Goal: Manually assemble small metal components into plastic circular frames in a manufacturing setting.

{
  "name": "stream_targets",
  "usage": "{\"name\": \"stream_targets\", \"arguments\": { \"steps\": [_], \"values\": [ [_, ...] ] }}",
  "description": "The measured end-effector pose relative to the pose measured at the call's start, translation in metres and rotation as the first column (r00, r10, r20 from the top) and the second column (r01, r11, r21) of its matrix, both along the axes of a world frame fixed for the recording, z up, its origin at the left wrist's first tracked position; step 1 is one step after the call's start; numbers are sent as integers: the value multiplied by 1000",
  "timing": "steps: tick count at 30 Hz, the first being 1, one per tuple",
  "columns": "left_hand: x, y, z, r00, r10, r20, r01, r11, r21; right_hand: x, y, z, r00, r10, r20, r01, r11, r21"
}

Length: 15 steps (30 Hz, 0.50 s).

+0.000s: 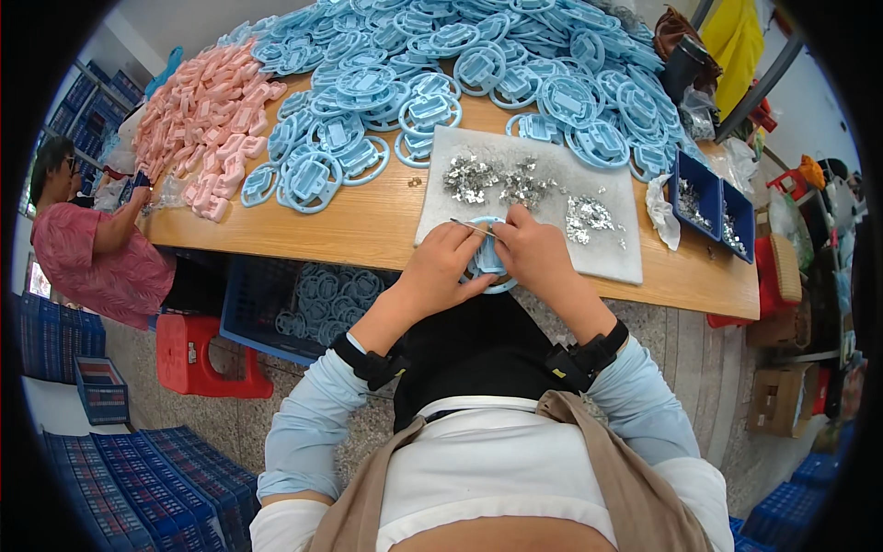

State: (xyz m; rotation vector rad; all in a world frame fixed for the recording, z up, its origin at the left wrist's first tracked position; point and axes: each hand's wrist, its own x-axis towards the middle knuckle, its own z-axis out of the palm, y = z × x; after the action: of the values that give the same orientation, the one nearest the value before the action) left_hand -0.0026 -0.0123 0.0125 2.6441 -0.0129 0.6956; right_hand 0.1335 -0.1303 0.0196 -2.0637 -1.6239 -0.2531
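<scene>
– Pale blue plastic ring [490, 261], one. Location?

– Between both hands, over the near edge of a white mat [598, 262].

– Condition of hands?

– Left hand [440, 265]: grasping the ring, thumb low on its side, fingers bent toward its top. Right hand [538, 256]: fingers curled in at the ring's right side, near a thin strip [471, 227]; whether clasping ring or strip, cannot tell.

– Next outward?

– Silvery metal bits [526, 187], in loose heaps on the mat. Beneath the mat, wooden table [368, 230]. To the right, blue tray [714, 189], two compartments, more bits in each.

– Below table height?

– Blue crate [241, 299], holding more rings; red stool [184, 350] just beside it.

– Farther off?

– Pink plastic parts [202, 120], heaped at left. Blue rings [368, 87], piled high across the back. At far left, person in a pink patterned shirt [101, 244], near the table's end.
</scene>
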Motion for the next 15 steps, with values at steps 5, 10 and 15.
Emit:
{"name": "stream_targets", "arguments": {
  "steps": [5,10,15],
  "values": [
    [2,-1,2,1000,-4,-12,4,999,32,5,1,1,998,55,-27,-55,998,14],
    [3,-4,2,999,10,38,-12,998,59,5,-1,2,991,75,-109,-71,997,38],
    [3,-5,-6,998,16,69,-19,999,38,5,-2,2,987,99,-129,-95,995,37]
  ]
}}
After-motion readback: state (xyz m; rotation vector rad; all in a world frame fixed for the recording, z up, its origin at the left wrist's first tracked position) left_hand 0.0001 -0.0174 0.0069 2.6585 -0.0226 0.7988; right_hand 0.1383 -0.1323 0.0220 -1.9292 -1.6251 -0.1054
